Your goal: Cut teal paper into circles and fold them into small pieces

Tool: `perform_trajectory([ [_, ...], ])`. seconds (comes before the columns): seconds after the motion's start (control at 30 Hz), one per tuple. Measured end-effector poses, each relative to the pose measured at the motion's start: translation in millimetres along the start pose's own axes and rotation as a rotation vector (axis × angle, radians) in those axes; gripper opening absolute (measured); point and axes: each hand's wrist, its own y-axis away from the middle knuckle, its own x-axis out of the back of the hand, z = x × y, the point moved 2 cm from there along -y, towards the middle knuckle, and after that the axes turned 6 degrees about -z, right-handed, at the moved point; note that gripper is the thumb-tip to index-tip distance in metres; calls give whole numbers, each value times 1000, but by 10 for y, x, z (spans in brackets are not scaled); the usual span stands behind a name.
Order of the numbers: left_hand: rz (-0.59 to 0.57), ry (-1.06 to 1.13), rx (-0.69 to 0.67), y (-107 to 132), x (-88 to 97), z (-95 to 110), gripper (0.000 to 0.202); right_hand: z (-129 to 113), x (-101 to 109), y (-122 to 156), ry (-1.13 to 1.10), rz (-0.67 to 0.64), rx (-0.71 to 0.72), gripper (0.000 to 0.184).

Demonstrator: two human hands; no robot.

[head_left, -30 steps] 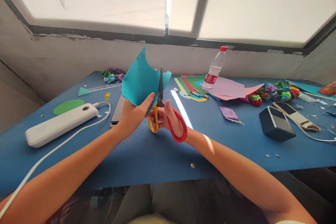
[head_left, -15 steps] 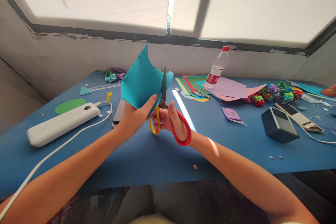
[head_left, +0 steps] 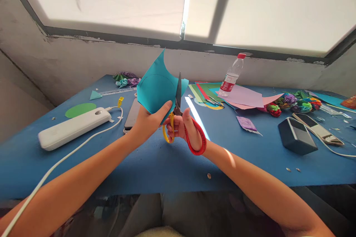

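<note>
My left hand (head_left: 147,122) pinches the lower edge of a teal paper sheet (head_left: 155,87) and holds it upright above the blue table (head_left: 167,163). A curved line is drawn on the sheet. My right hand (head_left: 182,126) grips scissors (head_left: 178,118) with one yellow and one red handle loop. Their dark blades point up and bite into the paper's right side.
On the left lie a white power bank (head_left: 73,127) with a cable, a phone (head_left: 132,114), a green paper oval (head_left: 79,110) and a ruler. Coloured sheets (head_left: 239,96), a water bottle (head_left: 232,76), paper flowers (head_left: 289,103) and a dark box (head_left: 296,136) sit on the right.
The teal sheet has turned a little in my left hand while the scissors stay in its right side. The whole view has shifted slightly rightward and down.
</note>
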Motion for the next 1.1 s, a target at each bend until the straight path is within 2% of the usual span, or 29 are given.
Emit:
perform_trajectory([
  [0.17,5,6,-86,29,-2,69,11,-12,-39,-6,23,-12,-4,78],
  [0.3,22,9,-56,43,6,28,18,32,-38,-28,37,-19,14,81],
  [0.4,5,99,-31,44,15,-22,27,55,-36,-39,55,6,24,82],
  [0.63,-32,189,63,50,25,-50,28,54,-86,-20,-16,-23,6,85],
  [0.8,5,173,12,55,16,-16,27,29,-97,-25,-36,14,-12,87],
  [0.97,29,158,-39,91,31,48,26,-19,-95,-19,-29,-37,-29,91],
  [1.1,32,120,-47,119,43,80,25,-25,-100,5,-23,-23,-16,88],
])
